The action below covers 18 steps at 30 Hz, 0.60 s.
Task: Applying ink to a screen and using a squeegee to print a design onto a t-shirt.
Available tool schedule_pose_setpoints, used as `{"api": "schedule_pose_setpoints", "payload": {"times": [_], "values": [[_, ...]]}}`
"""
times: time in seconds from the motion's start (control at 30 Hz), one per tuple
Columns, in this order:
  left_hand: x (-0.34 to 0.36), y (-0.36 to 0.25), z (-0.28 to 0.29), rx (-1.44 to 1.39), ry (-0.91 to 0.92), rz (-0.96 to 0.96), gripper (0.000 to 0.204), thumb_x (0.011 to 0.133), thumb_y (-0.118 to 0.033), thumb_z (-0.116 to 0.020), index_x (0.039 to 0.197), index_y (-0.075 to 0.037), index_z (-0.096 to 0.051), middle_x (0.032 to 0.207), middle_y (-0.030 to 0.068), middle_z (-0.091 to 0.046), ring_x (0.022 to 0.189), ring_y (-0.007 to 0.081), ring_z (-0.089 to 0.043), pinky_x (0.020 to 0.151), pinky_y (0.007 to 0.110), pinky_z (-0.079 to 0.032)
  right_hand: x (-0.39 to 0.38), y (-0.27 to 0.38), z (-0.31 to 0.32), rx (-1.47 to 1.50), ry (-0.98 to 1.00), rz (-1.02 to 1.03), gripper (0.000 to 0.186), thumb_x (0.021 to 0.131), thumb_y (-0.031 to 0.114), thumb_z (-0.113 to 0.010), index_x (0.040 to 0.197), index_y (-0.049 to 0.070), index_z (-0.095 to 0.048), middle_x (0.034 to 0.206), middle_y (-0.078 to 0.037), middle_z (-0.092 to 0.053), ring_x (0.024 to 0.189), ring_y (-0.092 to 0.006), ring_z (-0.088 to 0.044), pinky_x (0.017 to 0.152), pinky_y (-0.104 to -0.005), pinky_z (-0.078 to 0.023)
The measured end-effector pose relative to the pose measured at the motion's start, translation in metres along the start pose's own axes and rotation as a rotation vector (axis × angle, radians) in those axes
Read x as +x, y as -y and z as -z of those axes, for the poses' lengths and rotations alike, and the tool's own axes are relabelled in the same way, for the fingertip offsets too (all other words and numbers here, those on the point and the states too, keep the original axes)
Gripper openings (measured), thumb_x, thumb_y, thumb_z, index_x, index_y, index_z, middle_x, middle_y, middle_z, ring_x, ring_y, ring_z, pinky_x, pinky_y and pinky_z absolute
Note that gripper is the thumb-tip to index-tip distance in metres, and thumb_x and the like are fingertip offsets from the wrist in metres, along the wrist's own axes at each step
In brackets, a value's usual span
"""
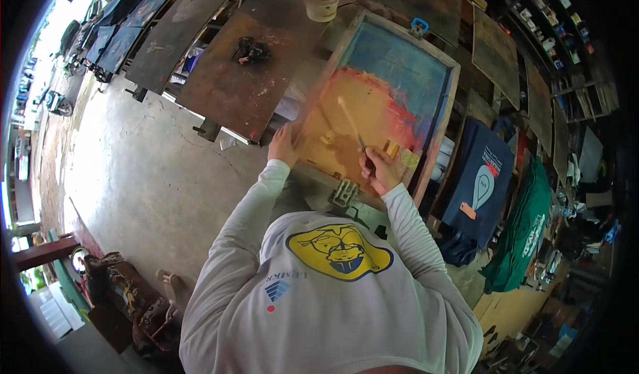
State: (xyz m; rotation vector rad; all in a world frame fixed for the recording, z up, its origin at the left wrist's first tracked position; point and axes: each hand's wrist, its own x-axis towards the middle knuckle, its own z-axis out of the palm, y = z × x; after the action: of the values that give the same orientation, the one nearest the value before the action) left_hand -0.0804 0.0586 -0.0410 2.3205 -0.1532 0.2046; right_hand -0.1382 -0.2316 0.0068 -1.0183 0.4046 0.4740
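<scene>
In front of me lies a wooden screen-printing frame (pixel 436 131), tilted to the right. Its mesh (pixel 399 61) is blue at the far end, with a wide orange-yellow area and a ragged red band between. My right hand (pixel 381 169) is closed around a thin, pale-tipped stick-like tool (pixel 349 117), held over the orange area; its exact kind is unclear. Beside that hand are small yellowish pieces (pixel 409 158) at the frame's near right corner. At the frame's left edge rests my left hand (pixel 284 146), its fingers extended and seemingly holding nothing. A metal clamp (pixel 344 193) sits at the near edge.
Dark boards (pixel 233 74) run along the left, one bearing a crumpled black item (pixel 251 51). A whitish bucket (pixel 321 2) stands beyond the frame, near a blue clip (pixel 419 26). Printed navy cloth (pixel 480 181) and green cloth (pixel 522 227) lie right. Concrete floor (pixel 146 154) extends left.
</scene>
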Motion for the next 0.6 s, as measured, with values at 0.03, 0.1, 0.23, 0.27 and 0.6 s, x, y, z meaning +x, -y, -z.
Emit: {"api": "schedule_pose_setpoints", "payload": {"times": [0.03, 0.1, 0.23, 0.27, 0.6], "values": [[-0.002, -0.001, 0.001, 0.001, 0.004, 0.009, 0.038, 0.091, -0.03, -0.067, 0.12, -0.009, -0.054, 0.107, 0.0176, -0.066, 0.103, 0.0398, -0.06, 0.086, 0.047, -0.049, 0.009, 0.009, -0.012, 0.024, 0.035, 0.052, 0.02, 0.102, 0.022, -0.054, 0.109, 0.005, -0.061, 0.075, -0.004, -0.056, 0.058, -0.0116, -0.048, 0.052, -0.0262, -0.039], [0.003, -0.001, 0.002, -0.024, 0.077, 0.132, 0.042, 0.093, -0.04, -0.061, 0.117, -0.007, -0.054, 0.11, 0.0223, -0.064, 0.108, 0.0426, -0.058, 0.09, 0.05, -0.048, 0.032, 0.028, -0.031, 0.029, 0.113, 0.148, 0.018, 0.102, 0.023, -0.054, 0.11, 0.008, -0.061, 0.08, -0.003, -0.058, 0.059, -0.011, -0.049, 0.053, -0.0262, -0.04], [0.011, -0.003, 0.015, -0.15, 0.059, 0.088, 0.034, 0.093, -0.032, -0.062, 0.115, -0.007, -0.056, 0.102, 0.0192, -0.063, 0.097, 0.0398, -0.059, 0.085, 0.047, -0.049, 0.09, 0.074, -0.087, 0.094, 0.13, 0.201, 0.02, 0.102, 0.023, -0.054, 0.109, 0.005, -0.061, 0.078, -0.002, -0.058, 0.059, -0.0105, -0.05, 0.053, -0.0263, -0.04], [0.01, 0.003, 0.014, -0.187, 0.058, 0.107, 0.033, 0.093, -0.03, -0.063, 0.115, -0.007, -0.056, 0.101, 0.0188, -0.063, 0.096, 0.0393, -0.059, 0.085, 0.047, -0.049, 0.109, 0.085, -0.103, 0.085, 0.134, 0.206, 0.02, 0.102, 0.023, -0.054, 0.109, 0.005, -0.061, 0.078, -0.002, -0.058, 0.059, -0.0105, -0.05, 0.053, -0.0263, -0.04], [0.04, 0.059, 0.036, -0.526, 0.349, 0.035, 0.034, 0.091, -0.028, -0.066, 0.117, -0.006, -0.059, 0.113, 0.0168, -0.063, 0.108, 0.0381, -0.059, 0.095, 0.044, -0.047, 0.292, 0.19, -0.218, 0.082, -0.174, 0.486, 0.041, 0.1, 0.038, -0.057, 0.111, -0.001, -0.066, 0.076, -0.006, -0.064, 0.056, -0.0127, -0.053, 0.054, -0.0275, -0.042]]}}
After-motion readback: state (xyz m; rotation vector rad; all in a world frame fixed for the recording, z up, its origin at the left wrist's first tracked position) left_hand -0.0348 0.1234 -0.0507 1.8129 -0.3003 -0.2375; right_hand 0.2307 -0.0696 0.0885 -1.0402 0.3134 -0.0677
